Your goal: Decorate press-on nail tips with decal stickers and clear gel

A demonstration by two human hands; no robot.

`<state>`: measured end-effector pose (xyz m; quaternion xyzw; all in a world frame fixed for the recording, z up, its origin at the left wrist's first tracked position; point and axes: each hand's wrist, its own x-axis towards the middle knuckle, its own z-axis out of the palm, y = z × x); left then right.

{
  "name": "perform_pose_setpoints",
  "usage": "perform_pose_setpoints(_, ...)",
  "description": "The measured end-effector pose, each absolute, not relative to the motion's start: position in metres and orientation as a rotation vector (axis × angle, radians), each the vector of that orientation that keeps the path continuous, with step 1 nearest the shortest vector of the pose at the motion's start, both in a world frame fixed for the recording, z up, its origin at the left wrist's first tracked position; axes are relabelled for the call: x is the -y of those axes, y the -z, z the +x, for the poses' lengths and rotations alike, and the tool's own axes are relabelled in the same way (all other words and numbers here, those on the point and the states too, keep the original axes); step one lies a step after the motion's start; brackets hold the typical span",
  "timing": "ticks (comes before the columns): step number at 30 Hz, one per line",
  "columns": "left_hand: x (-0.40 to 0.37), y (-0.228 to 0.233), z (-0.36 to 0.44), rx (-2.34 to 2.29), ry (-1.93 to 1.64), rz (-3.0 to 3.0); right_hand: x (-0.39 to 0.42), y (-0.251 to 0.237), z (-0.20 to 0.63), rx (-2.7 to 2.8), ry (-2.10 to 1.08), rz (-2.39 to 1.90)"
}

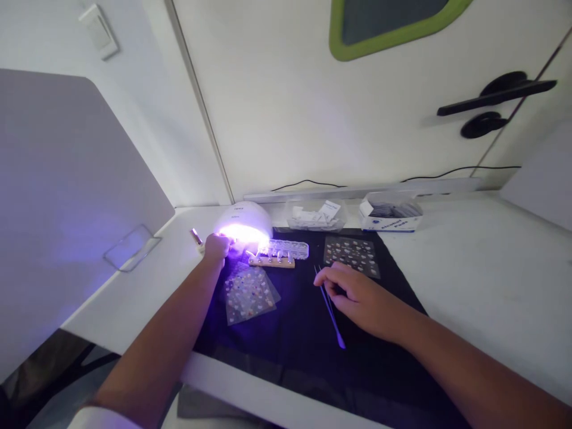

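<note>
Reaching left hand [217, 248], fingers curled, touches glowing nail lamp [243, 225] mouth. Right hand [361, 298] rests loosely spread on dark mat [295, 333] over tweezers [329, 310]. Open box [391, 215] holds packets. Sticker sheets [249, 293] and nail-tip stand [271, 260] between hands on table [482, 268].

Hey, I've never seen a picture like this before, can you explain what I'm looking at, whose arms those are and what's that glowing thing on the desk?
This is one picture from a camera worn on a person's head, looking down at their own bare arms over a white desk. The glowing dome is a small lamp giving violet light; the left hand is at its opening. The right hand rests on a dark mat, touching thin tweezers. Whether it grips them is unclear. Also on the mat: two sticker sheets, a small rack and a clear tray. Behind sit a bag and a box.
</note>
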<state>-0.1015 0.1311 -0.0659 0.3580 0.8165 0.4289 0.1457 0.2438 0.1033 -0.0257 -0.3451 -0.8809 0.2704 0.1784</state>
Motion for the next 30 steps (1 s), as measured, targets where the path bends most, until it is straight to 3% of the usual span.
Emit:
perform_pose_setpoints(7, -0.110, 0.043, -0.090, -2.355, -1.159, 1.167, -0.105, 0.023, 0.245, 2.510, -0.776, -1.028)
perform_pose_setpoints(15, -0.128, 0.000, -0.081, -2.399, -1.062, 1.799, -0.106, 0.023, 0.247, 2.527, -0.762, -1.034)
perform_pose_setpoints(30, -0.178, -0.005, -0.082, -2.541, -0.504, 2.123, -0.100, 0.022, 0.253, 2.519, -0.751, -1.074)
